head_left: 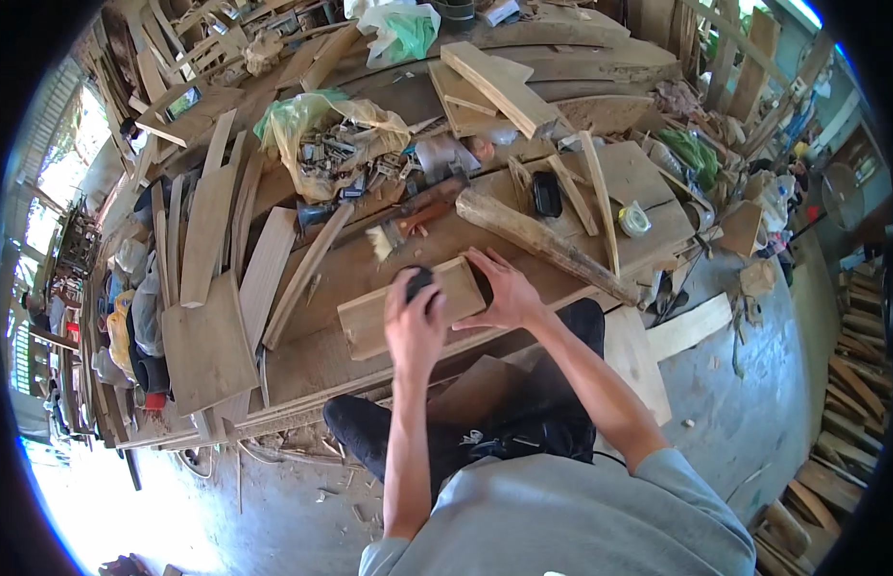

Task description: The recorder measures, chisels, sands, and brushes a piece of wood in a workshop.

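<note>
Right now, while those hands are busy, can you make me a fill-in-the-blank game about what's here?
1. The pale, rectangular block between the hands and the work surface is made of ____.
2. The small, dark object on top of the block is held by the person's ____ hand.
3. The bare right hand spans the block's ____ end.
4. The crumpled, see-through plastic bag of metal pieces lies to the ____ of the black, rectangular tray.

Missing words: wood; left; right; left.
</note>
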Available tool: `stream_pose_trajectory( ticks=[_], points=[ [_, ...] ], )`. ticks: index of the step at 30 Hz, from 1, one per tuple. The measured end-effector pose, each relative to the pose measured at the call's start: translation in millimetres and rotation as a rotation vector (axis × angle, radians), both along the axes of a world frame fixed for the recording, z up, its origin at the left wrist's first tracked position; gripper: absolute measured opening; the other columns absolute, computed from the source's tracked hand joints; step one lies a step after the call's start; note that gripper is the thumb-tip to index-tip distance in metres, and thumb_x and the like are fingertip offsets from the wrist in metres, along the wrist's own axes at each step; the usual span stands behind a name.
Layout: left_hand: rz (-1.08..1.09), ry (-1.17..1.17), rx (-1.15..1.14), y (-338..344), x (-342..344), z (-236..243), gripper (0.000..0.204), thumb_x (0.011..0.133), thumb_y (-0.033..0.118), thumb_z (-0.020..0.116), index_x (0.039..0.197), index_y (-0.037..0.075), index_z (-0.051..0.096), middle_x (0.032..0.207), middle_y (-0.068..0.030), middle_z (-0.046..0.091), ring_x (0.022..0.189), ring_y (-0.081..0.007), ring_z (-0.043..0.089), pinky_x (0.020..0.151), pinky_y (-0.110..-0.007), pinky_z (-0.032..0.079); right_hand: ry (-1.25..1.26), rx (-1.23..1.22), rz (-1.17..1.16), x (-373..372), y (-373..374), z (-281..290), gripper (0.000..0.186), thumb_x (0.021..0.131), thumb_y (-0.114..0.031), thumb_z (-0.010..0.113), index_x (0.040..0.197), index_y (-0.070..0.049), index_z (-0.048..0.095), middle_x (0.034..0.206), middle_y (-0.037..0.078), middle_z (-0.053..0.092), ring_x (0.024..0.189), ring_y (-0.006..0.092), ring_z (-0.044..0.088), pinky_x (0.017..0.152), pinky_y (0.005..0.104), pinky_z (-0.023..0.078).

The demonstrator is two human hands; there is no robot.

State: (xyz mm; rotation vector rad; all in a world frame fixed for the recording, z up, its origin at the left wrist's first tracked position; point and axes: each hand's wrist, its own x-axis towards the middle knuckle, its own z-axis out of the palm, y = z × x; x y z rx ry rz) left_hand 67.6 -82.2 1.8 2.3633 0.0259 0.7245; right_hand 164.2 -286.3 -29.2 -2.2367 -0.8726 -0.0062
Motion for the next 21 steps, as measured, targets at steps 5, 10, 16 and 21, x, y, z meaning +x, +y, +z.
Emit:
stream_pose_trajectory(
  ticks=[5, 10, 16, 21],
  points=[
    [0.32, 0.062, -0.014, 20.0, -19.1, 10.7, 0.019, 0.097, 0.012, 0.078, 0.116, 0.008, 0.083, 0.138, -0.0157, 0.066, 0.118, -0.0383, 0.071, 0.097, -0.047, 0.06, -0.051, -0.041, 0.013, -0.2, -0.2, 0.9, 0.134, 0.064, -0.08, 0.088, 0.159, 0.001, 0.042, 0.163, 0.027, 0.05, 0.151, 0.0505, 0.046, 0.13, 0.051, 0.038],
    [-0.288, 0.067, 0.005, -47.8, -3.4, 7.4, 0.031, 0.093, 0.012, 0.079, 0.123, 0.016, 0.083, 0.146, -0.0136, 0.061, 0.13, -0.0384, 0.064, 0.108, -0.047, 0.056, -0.056, 0.053, 0.065, 8.4, -0.8, -5.9, 0.127, 0.066, -0.069, 0.092, 0.161, -0.002, 0.042, 0.164, 0.024, 0.05, 0.152, 0.0483, 0.046, 0.131, 0.0513, 0.036],
    [0.082, 0.076, 0.001, 26.4, -18.2, 15.8, 0.026, 0.095, 0.011, 0.08, 0.12, 0.013, 0.084, 0.141, -0.0139, 0.065, 0.118, -0.0378, 0.072, 0.098, -0.046, 0.062, 0.038, -0.036, -0.001, 1.6, -4.0, -2.0, 0.13, 0.063, -0.069, 0.095, 0.162, -0.004, 0.042, 0.166, 0.023, 0.048, 0.155, 0.0501, 0.041, 0.128, 0.0529, 0.039],
    [-0.054, 0.089, -0.049, 12.2, -25.9, 17.0, 0.025, 0.093, 0.011, 0.081, 0.118, 0.012, 0.084, 0.14, -0.0144, 0.065, 0.127, -0.0368, 0.067, 0.107, -0.047, 0.056, 0.072, -0.047, -0.012, 0.8, -2.2, 5.1, 0.132, 0.062, -0.07, 0.096, 0.163, -0.004, 0.042, 0.166, 0.023, 0.048, 0.156, 0.0497, 0.041, 0.128, 0.0535, 0.039]
  ],
)
